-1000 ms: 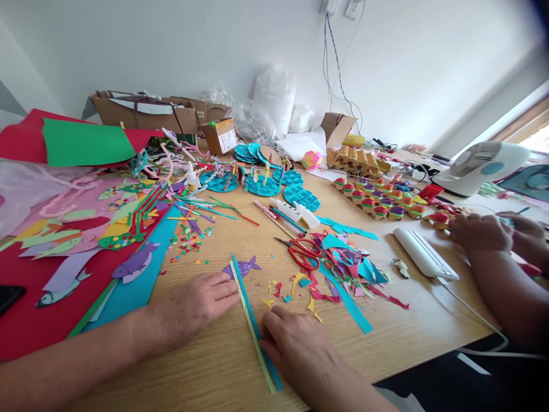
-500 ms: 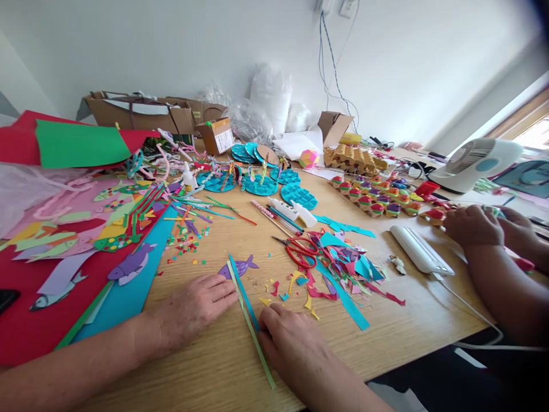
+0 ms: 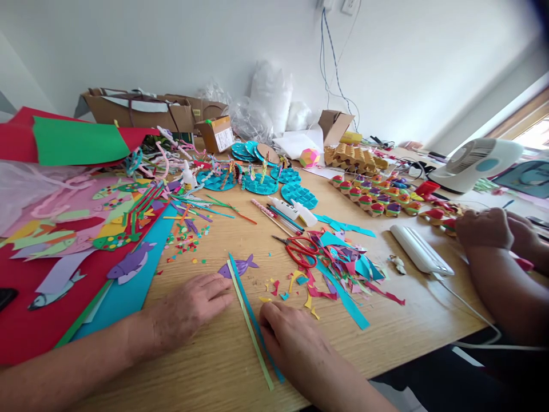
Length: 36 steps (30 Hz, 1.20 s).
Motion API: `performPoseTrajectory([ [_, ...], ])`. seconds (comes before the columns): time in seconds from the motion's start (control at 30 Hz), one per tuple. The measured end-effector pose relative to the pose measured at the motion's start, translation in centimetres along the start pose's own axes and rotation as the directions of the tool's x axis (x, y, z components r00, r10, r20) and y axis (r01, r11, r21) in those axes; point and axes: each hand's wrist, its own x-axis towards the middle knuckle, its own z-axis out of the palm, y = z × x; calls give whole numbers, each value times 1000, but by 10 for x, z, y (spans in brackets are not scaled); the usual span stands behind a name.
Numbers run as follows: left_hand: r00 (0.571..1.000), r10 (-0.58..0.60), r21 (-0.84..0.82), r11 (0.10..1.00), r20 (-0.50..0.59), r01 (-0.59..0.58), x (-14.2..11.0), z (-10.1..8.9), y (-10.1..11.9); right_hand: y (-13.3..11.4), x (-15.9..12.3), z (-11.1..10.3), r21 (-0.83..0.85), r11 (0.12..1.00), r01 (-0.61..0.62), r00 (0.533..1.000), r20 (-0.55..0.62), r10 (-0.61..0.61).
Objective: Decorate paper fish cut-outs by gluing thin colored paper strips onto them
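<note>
Two narrow paper strips, a pale green strip (image 3: 250, 322) and a blue strip (image 3: 245, 293), lie side by side on the table in front of me. My left hand (image 3: 193, 309) rests flat, fingers stretched out, just left of the green strip. On the other side, my right hand (image 3: 295, 337) is closed, its curled fingers beside the blue strip's lower half; what they hold, if anything, is hidden. Beyond the strips' upper ends lies a purple paper fish (image 3: 243, 266), partly covered by them. Red-handled scissors (image 3: 301, 252) lie farther right, next to colourful paper scraps (image 3: 343, 257).
Coloured sheets with paper fish (image 3: 128, 263) cover the left side. Glue bottles (image 3: 285, 208), blue discs (image 3: 261, 184) and painted egg cartons (image 3: 377, 195) stand farther back. A white power bank (image 3: 420, 250) with a cable lies right, near another person's hands (image 3: 484, 229).
The blue strip's lower part, hidden by my right hand before, now shows straight alongside the green one. My left hand has drawn slightly back left from the strips. The other person's hands shifted right.
</note>
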Motion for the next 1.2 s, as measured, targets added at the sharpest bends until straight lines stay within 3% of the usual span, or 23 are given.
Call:
performPoseTrajectory([
  [0.27,996,-17,105,994,-84,26,-3,3,-13,4,1,1,44,999,26,998,-63,-23],
  [0.63,999,-33,121,992,-32,37,-2,13,-18,-3,20,-3,-3,999,49,992,-120,-49],
  [0.9,997,-75,150,986,-4,75,-2,16,-18,-8,35,-6,46,998,-29,996,-84,33],
  [1.2,992,-116,141,984,40,110,-4,19,-18,-9,39,-5,23,999,-44,996,-73,46],
])
